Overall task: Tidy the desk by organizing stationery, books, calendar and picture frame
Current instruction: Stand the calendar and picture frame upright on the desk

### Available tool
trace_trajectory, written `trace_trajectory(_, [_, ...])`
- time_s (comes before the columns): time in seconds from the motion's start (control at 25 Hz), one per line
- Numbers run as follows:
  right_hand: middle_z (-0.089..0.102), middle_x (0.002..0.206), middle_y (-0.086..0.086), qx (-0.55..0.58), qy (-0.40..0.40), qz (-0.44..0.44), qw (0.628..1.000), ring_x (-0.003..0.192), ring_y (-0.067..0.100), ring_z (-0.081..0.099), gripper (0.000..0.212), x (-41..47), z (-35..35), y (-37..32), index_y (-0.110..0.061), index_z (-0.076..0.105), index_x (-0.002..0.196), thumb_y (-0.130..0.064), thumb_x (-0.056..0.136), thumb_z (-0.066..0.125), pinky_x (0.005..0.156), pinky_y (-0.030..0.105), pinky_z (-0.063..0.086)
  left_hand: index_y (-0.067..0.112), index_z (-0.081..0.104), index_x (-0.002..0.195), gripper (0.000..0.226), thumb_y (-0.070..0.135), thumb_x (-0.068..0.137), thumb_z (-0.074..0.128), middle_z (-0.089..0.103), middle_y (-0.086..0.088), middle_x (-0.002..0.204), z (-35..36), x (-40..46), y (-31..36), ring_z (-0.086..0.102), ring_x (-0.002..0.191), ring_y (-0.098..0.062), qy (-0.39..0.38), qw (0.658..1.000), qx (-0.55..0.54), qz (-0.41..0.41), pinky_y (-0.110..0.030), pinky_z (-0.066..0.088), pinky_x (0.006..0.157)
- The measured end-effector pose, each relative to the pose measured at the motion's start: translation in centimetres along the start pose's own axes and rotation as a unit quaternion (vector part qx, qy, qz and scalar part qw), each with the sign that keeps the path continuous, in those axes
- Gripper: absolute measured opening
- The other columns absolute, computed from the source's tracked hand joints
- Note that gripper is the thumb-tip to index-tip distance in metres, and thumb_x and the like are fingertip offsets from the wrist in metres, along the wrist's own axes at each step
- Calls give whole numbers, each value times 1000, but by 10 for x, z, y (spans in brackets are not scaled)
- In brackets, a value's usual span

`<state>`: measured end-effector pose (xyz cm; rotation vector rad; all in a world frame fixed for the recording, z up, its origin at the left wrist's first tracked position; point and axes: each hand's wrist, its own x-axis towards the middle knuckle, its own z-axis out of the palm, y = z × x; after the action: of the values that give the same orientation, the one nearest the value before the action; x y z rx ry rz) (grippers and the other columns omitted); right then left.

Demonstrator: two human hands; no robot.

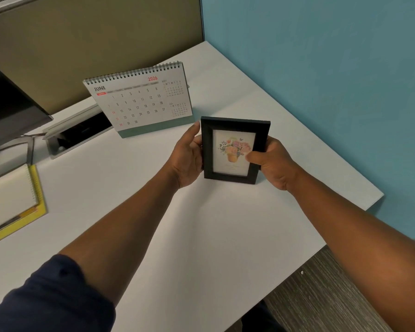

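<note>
1. The person is holding the small black-framed picture of a flower pot (234,150) upright between both hands, over the white worktop (201,231) and just in front of the grey spiral-bound desk calendar (139,101), which is standing open at June.
2. The left hand (186,161) is cupping the frame's left edge, with its thumb lying up along that edge; its other fingers are going behind the frame, so I cannot tell how they are lying.
3. The right hand (272,161) is gripping the right edge, its thumb pressing on the front over the glass and its fingers curling round the back.
4. The step in hand looks like setting the frame down upright beside the calendar. Whether its bottom edge is already touching the worktop is unclear from this angle.
5. To do it well, the rear stand should probably be opened and seated first; it is hidden here, so that needs checking by feel.
6. The thumb on the glass is risking a smudge, so shifting it to the black border would be better.
7. Keeping the frame a little apart from the calendar is advisable, so neither knocks the other over.
8. At the far left, a cream spiral notebook on a yellow folder (12,202) is lying flat, well apart from the frame.
</note>
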<state>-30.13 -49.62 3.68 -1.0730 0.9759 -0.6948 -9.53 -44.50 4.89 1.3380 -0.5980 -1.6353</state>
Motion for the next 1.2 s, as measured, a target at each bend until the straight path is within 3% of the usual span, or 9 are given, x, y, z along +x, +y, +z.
trace_trajectory(0.16, [73, 106, -3, 14, -4, -3, 1000, 106, 18, 69, 46, 6, -1, 11, -21, 64, 109, 18, 87, 55, 89, 37, 58, 25, 62, 132, 55, 60, 102, 31, 69, -1, 128, -1, -2, -19, 65, 119, -20, 22, 998, 10, 52, -41, 49, 101])
trace_trajectory(0.28, [74, 105, -3, 27, 9, -5, 1000, 104, 17, 70, 47, 12, -3, 13, -20, 64, 110, 19, 87, 53, 87, 37, 58, 21, 61, 122, 38, 44, 107, 34, 69, 3, 118, -3, -1, -41, 65, 109, -8, 80, 971, 155, 161, -32, 52, 92])
trace_trajectory(0.36, [75, 102, -5, 35, 18, -9, 999, 101, 16, 71, 47, 22, -4, 8, -20, 65, 108, 20, 86, 52, 85, 37, 58, 19, 52, 133, 31, 33, 108, 40, 63, 5, 126, -6, 8, -52, 60, 115, -3, 96, 943, 232, 219, -30, 52, 94])
trace_trajectory(0.52, [74, 106, 3, 37, 41, -28, 998, 103, 23, 71, 47, 60, -13, -7, -13, 65, 112, 22, 83, 51, 89, 46, 58, 28, 27, 153, 72, 27, 94, 67, 43, 5, 151, -1, 42, -49, 45, 136, -11, 98, 918, 311, 227, -38, 45, 111])
trace_trajectory(0.64, [73, 111, 7, 40, 51, -32, 997, 106, 26, 70, 49, 91, -19, -18, -9, 63, 118, 21, 81, 51, 91, 50, 57, 27, 22, 155, 97, 31, 80, 83, 40, 3, 152, 9, 67, -37, 41, 135, -10, 135, 889, 369, 235, -27, 40, 110])
trace_trajectory(0.76, [74, 110, 5, 55, 59, -32, 996, 106, 26, 70, 48, 117, -25, -28, -12, 65, 112, 22, 82, 51, 94, 53, 55, 23, 15, 157, 113, 38, 72, 88, 37, 1, 153, 16, 97, -27, 39, 138, -12, 164, 875, 385, 243, -30, 40, 112])
trace_trajectory(1.04, [71, 119, 11, 66, 83, -28, 994, 114, 32, 65, 50, 161, -31, -39, -12, 65, 117, 18, 77, 55, 95, 58, 53, 21, 6, 158, 132, 48, 61, 92, 36, -3, 151, 27, 149, -21, 37, 139, -19, 234, 851, 392, 260, -42, 41, 114])
trace_trajectory(1.2, [71, 118, 15, 76, 86, -34, 993, 110, 32, 67, 52, 178, -28, -43, -7, 64, 118, 20, 75, 52, 93, 57, 54, 16, 4, 159, 134, 53, 63, 89, 35, -5, 152, 27, 164, -20, 36, 140, -21, 266, 832, 405, 270, -40, 38, 115])
